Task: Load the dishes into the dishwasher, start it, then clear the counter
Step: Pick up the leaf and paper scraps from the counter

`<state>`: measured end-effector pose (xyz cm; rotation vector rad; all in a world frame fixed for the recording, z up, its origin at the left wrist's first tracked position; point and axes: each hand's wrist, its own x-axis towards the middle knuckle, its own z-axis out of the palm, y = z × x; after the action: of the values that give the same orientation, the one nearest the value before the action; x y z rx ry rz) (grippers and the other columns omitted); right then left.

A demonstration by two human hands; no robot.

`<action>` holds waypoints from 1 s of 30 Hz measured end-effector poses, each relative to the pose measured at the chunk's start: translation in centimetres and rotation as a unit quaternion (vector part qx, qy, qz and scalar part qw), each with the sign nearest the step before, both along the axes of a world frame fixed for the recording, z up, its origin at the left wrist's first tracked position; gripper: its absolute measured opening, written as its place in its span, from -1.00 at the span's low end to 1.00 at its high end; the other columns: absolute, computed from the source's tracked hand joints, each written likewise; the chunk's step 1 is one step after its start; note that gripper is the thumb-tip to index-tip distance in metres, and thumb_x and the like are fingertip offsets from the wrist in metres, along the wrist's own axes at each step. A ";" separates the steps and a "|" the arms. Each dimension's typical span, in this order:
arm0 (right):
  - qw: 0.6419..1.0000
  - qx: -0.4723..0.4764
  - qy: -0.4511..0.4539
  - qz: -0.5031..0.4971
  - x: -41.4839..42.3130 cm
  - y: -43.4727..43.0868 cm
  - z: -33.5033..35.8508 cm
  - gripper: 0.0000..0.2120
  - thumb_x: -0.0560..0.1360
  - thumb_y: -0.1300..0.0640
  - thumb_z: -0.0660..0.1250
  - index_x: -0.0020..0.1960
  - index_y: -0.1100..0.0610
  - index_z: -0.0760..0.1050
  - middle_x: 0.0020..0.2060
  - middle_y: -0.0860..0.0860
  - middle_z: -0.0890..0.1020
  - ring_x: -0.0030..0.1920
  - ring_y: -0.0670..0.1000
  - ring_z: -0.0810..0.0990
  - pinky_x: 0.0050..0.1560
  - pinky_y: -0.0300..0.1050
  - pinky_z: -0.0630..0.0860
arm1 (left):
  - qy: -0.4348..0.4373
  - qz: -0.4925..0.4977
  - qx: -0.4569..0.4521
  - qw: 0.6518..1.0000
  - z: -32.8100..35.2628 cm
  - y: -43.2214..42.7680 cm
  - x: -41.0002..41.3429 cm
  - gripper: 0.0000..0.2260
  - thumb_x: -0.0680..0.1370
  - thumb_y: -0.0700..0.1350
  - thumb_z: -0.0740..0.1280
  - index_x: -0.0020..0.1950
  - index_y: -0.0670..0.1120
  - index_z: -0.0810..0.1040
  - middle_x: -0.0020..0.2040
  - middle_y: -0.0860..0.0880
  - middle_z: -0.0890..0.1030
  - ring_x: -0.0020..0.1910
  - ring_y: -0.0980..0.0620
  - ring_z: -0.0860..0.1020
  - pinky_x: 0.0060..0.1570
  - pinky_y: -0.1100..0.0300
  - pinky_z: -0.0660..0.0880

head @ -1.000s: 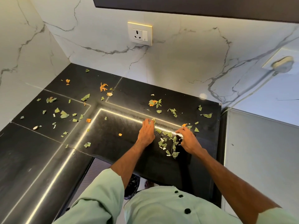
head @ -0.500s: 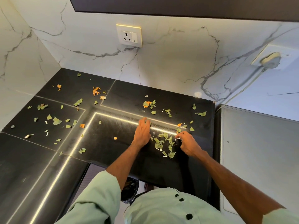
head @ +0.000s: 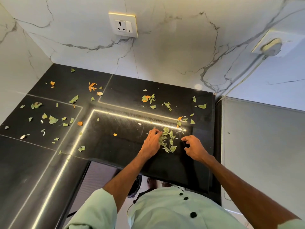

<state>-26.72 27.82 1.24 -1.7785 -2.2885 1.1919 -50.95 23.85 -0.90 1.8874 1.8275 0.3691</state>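
Observation:
A black L-shaped counter point(head: 115, 151) is littered with torn green leaf bits and a few orange scraps. A small pile of green leaf scraps point(head: 168, 141) lies on the counter between my hands. My left hand point(head: 151, 143) rests palm down with its fingertips touching the pile's left side. My right hand point(head: 194, 147) hovers just right of the pile, fingers curled and apart, holding nothing. More scraps point(head: 52, 119) lie scattered over the left part of the counter, and others point(head: 148, 98) near the back wall.
A marble wall with a socket point(head: 123, 24) rises behind the counter. A plugged socket point(head: 271, 45) with a cable sits at the right. A grey appliance top point(head: 264, 138) adjoins the counter's right edge. A dark bin point(head: 136, 187) shows below the counter's front edge.
Both hands have swept the leaf scraps closer together into a tighter pile. The right hand has drawn back slightly from the pile and loosened its fingers.

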 end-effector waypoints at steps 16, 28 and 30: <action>0.996 0.090 0.013 -0.014 -6.6 2.1 0.0 -0.44 0.42 0.23 0.52 0.33 0.09 0.35 0.19 0.04 0.43 0.13 0.00 0.50 0.14 -0.09 0.53 | -0.023 0.026 -0.109 0.993 0.9 -1.5 -0.7 -0.03 0.31 0.05 0.62 0.55 -0.17 0.16 0.39 -0.13 0.23 0.38 -0.11 0.25 0.34 0.00 0.43; 0.960 0.083 -0.089 0.251 -8.2 2.5 -0.2 -0.21 0.41 0.36 0.40 0.57 0.19 0.18 0.38 0.13 0.24 0.40 0.14 0.29 0.36 -0.02 0.42 | 0.013 0.085 -0.085 0.993 1.1 -1.4 1.2 -0.18 0.33 0.13 0.60 0.46 -0.06 0.30 0.37 -0.07 0.26 0.35 -0.06 0.32 0.20 -0.04 0.55; 0.963 0.082 -0.076 0.246 -7.2 2.1 -0.2 -0.23 0.40 0.38 0.38 0.56 0.19 0.21 0.38 0.13 0.28 0.40 0.14 0.30 0.38 -0.02 0.41 | 0.000 0.084 -0.082 0.993 1.1 -1.4 0.9 -0.22 0.36 0.09 0.60 0.47 -0.06 0.32 0.34 -0.05 0.27 0.33 -0.04 0.34 0.17 -0.03 0.56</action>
<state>-33.93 29.96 1.07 -1.3273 -2.9327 0.8858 -50.08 22.45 0.16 1.6303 1.9589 0.2675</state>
